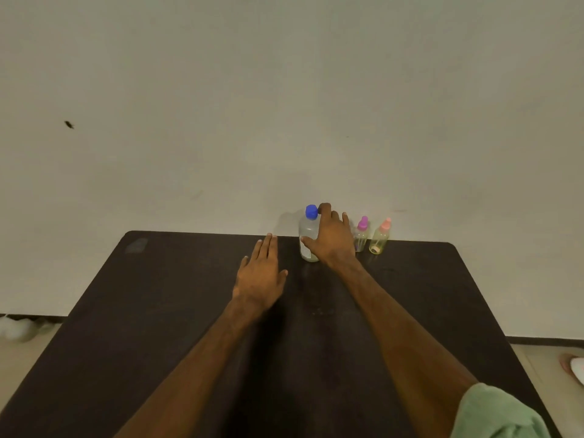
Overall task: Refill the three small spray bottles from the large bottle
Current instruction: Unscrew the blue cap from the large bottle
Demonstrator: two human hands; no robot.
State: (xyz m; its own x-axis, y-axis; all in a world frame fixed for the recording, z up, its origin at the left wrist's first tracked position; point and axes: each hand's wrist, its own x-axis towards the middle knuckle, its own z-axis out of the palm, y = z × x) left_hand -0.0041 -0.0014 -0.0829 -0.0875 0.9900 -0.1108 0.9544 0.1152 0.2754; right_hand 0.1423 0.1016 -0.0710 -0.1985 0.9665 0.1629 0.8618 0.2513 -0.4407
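My right hand (331, 238) is wrapping its fingers around the large bottle (308, 238) at the table's (189, 311) far edge; my left hand (260, 276) is lying flat, fingers together.

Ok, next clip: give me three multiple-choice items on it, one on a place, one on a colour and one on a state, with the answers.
1. Where do the small spray bottles in view stand relative to the large bottle?
A. To its right, by the table's far edge
B. To its left
C. At the near edge

2. What colour is the large bottle's cap?
A. Pink
B. Blue
C. Green

3. What is the left hand doing?
A. Holding a spray bottle
B. Unscrewing the cap
C. Held open and flat, holding nothing

Answers: 1 A, the purple-topped bottle and the pink-topped bottle stand right of it; 2 B, the cap is plainly blue; 3 C, its fingers are spread over the table, while the right hand is on the large bottle.
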